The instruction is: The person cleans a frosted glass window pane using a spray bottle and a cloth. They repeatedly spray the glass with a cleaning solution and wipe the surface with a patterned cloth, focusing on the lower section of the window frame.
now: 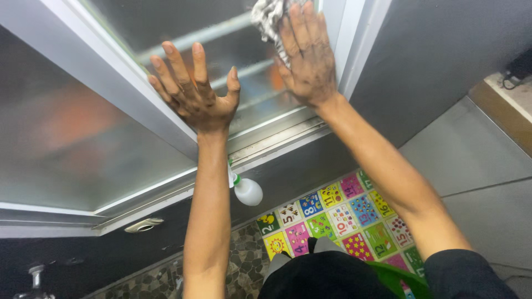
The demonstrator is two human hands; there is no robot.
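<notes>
While pressed to glass (183, 25), cloth (266, 19) underlies right fingers (302, 27).

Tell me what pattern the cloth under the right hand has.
The cloth is mottled black-and-white, seen in the head view.
</notes>
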